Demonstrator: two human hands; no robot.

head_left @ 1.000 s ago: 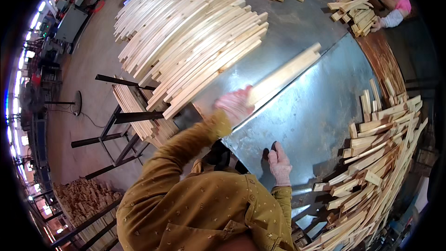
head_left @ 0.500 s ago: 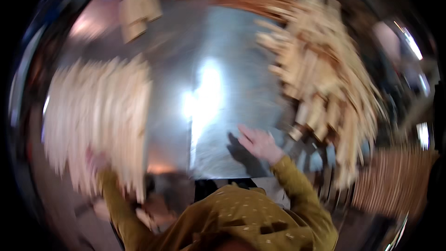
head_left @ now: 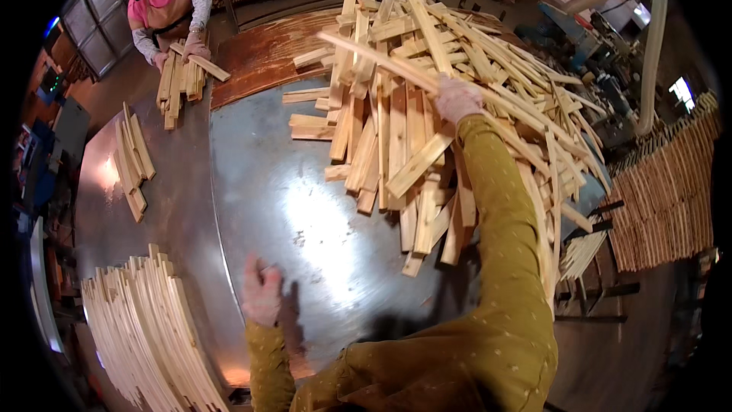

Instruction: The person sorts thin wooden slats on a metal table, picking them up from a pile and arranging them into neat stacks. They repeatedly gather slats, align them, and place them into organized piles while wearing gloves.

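Observation:
My right hand (head_left: 459, 99) reaches into a large, jumbled pile of wooden strips (head_left: 415, 118) and is closed round one long strip (head_left: 381, 61). The strip's far end sticks out to the left, above the other pieces; its near part runs behind the hand among the pile. Over the metal tabletop (head_left: 252, 145), my left hand (head_left: 261, 291) is raised with its fingers loosely bent and apart, holding nothing. To its left lies a neat row of long pale strips (head_left: 149, 328), side by side.
At the far left a co-worker (head_left: 169, 11) handles a bundle of short strips (head_left: 181, 84). A few loose strips (head_left: 133, 154) lie on the table's left part. Tall stacked wood (head_left: 663, 198) stands at the right, near machinery (head_left: 583, 53).
My view has swung toward the pile. My right hand has gone from above bare metal to a strip in the pile; my left hand has left the row of strips.

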